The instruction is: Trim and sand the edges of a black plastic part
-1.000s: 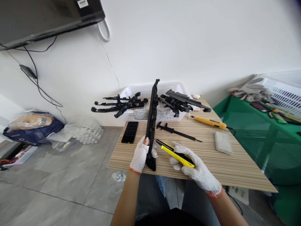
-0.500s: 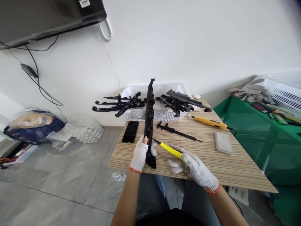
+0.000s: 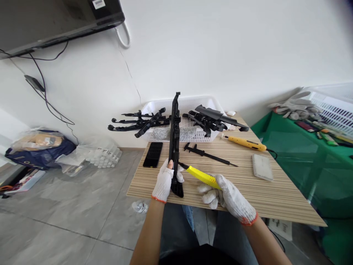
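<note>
A long black plastic part (image 3: 174, 140) stands nearly upright in the view, gripped near its lower end by my gloved left hand (image 3: 164, 181), the thumb on its front. My gloved right hand (image 3: 227, 195) is closed on a yellow-handled knife (image 3: 202, 176). The knife's dark tip meets the right edge of the black part, just beside my left fingers; the exact contact is too small to tell. Behind, a white basket (image 3: 193, 100) bears more black parts (image 3: 211, 119) at its right and others (image 3: 138, 123) at its left.
On the wooden table (image 3: 242, 191) lie a phone (image 3: 152, 154), a black caliper (image 3: 206, 154), a yellow corded tool (image 3: 246, 143) and a pale square block (image 3: 261, 167). Gloves (image 3: 295, 106) and tools rest on a green-covered surface (image 3: 286, 143) at the right.
The knife handle has turned over slightly and shifted a little right with my right hand, whose fingers have regripped. My left hand and the black part have hardly moved.
</note>
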The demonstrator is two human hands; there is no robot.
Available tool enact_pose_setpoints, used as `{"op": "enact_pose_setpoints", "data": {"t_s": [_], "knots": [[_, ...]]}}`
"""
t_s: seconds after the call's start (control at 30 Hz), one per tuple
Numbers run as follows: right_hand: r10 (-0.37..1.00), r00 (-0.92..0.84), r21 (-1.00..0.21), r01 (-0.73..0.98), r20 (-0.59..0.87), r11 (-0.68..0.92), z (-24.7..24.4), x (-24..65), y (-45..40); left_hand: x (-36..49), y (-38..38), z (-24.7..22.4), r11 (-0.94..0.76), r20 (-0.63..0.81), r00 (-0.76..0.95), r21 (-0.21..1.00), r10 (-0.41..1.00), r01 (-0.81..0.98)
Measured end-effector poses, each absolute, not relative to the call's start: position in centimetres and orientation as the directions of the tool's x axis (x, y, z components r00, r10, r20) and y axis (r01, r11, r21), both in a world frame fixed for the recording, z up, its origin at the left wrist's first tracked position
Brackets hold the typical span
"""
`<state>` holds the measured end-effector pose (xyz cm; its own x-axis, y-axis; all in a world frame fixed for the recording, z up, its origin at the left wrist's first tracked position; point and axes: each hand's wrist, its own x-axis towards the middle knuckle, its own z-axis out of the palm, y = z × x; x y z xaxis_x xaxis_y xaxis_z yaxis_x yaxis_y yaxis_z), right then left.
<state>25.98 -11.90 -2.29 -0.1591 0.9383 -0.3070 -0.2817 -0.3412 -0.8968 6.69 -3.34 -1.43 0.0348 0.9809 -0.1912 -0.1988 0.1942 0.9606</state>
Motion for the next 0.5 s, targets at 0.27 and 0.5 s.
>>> {"op": "enact_pose_setpoints", "data": {"t_s": [0.27,0.5], "knots": [[0.945,-0.176,-0.883,-0.342,-0.275,-0.321,-2.39,26.11,-11.76,6.69,-3.37,-1.56,0.196,-0.191,0.044,0.959,0.981,-0.203],[0.946,-0.198,-0.854,-0.412,-0.257,-0.319,-2.2,26.2,-11.75,6.51,-3.33,-2.04,0.196,-0.185,0.07,0.953,0.98,-0.23]]}}
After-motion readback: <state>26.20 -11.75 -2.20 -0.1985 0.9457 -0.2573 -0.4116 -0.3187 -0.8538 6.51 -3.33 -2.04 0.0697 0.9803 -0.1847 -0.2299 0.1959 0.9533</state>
